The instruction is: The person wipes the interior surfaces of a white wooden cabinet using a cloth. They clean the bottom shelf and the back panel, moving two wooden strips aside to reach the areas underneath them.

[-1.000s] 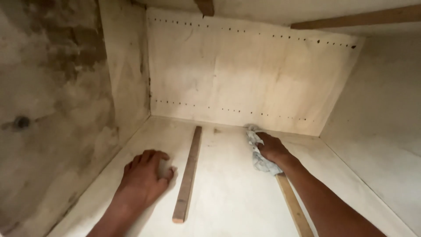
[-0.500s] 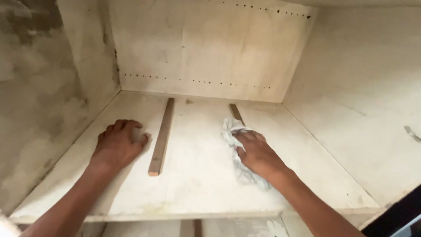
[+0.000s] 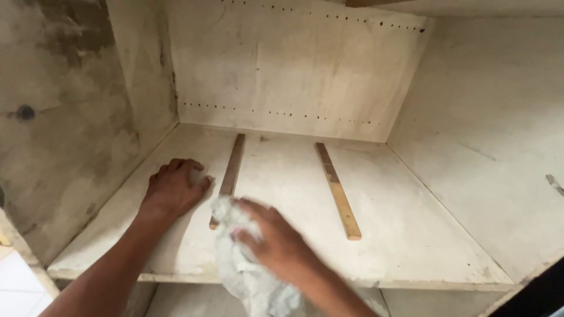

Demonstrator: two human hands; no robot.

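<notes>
I look into a bare wooden cabinet with a pale plywood shelf [image 3: 411, 235]. My left hand [image 3: 173, 189] rests palm down on the shelf's left part, fingers loosely curled, just left of a thin wooden strip [image 3: 229, 173]. My right hand [image 3: 279, 243] grips a crumpled grey-white cloth [image 3: 244, 273] near the shelf's front edge, beside the near end of that strip. The cloth hangs down past the front edge. A second wooden strip [image 3: 338, 191] lies uncovered to the right.
The back panel [image 3: 294, 70] has rows of small nail holes. A stained left wall [image 3: 64, 129] and a pale right side panel [image 3: 493, 135] close in the space. A white floor tile [image 3: 17, 287] shows at the bottom left.
My right hand has dragged the cloth from the right strip leftward and toward the front edge, uncovering that strip. My left hand has stayed flat beside the left strip.
</notes>
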